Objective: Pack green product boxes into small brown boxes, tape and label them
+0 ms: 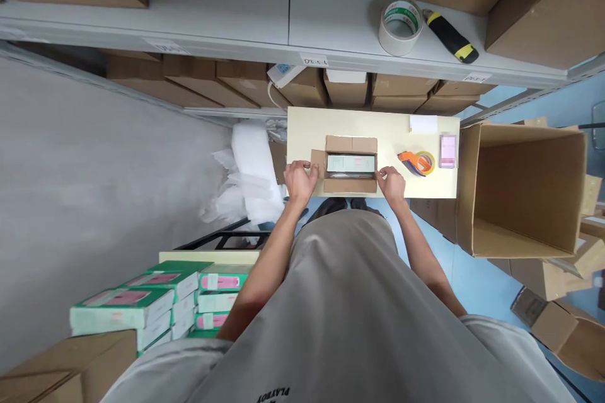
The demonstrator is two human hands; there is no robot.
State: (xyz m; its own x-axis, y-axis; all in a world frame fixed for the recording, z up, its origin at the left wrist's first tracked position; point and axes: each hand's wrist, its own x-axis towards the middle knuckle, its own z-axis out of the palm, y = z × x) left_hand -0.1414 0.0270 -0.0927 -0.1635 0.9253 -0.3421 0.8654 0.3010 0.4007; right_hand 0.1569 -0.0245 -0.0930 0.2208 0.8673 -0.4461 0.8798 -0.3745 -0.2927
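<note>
A small open cardboard box (350, 186) lies on the pale yellow table in front of me, its flaps folded outward. Inside it sits a whitish-green carton (350, 164), with a strip of something clear or white along its near side. My left hand (300, 182) pinches the box's left flap between thumb and fingers. At the opposite end, my right hand (392, 185) has its fingers closed at the box's right edge; the flap there is mostly hidden. To the right of that hand lies an orange tape dispenser (416, 163) with a yellow roll.
A pink-and-white pad (448, 151) and white paper (423, 123) lie on the table (302, 132). A large open carton (524, 189) adjoins its right edge. Above hangs a shelf (331, 28) with a tape roll (400, 26) and utility knife (451, 36). Green boxes (137, 299) are stacked lower left.
</note>
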